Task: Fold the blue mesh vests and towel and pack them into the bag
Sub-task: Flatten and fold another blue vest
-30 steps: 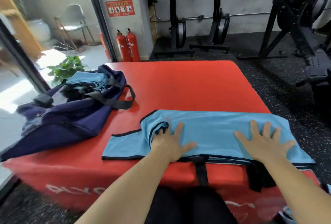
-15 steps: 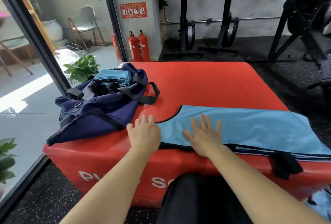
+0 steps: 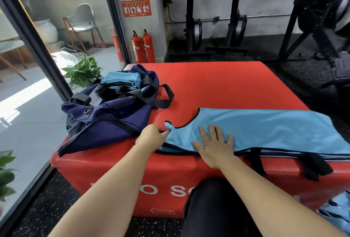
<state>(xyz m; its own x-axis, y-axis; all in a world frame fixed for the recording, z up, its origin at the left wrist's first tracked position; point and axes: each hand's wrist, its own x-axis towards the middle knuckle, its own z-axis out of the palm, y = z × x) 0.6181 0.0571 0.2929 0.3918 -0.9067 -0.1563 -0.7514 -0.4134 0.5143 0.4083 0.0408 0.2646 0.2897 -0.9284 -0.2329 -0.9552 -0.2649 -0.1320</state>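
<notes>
From the head camera, the blue mesh vest (image 3: 269, 128) lies flat along the near edge of the red padded box (image 3: 227, 85), its long axis running left to right and its right end reaching the box's right edge, where the frame cuts it off; black straps (image 3: 312, 166) dangle over the near edge beneath it; the left hand (image 3: 150, 135) is at the vest's left tip, fingers curled, pinching the narrow shoulder end with its black trim; the right hand (image 3: 214, 146) sits just beside it on the cloth, palm down, fingers straight and spread, pressing the layers onto the box close to the near edge; so the grip is at the extreme left and nearly all the vest stretches away to the right of it, which by my reading sets up a fold carried rightward, the left hand placed to carry it and the right hand acting as anchor; the navy bag (image 3: 109, 111) lies along the left edge, to the left of both hands, mouth open toward the far left corner with folded blue cloth (image 3: 121, 77) in it and a handle loop (image 3: 162, 98) flopped on the red top; the left hand is the nearer to the bag; more blue fabric (image 3: 339, 214) shows low at the right, off the box; vest or towel, I cannot tell.
</notes>
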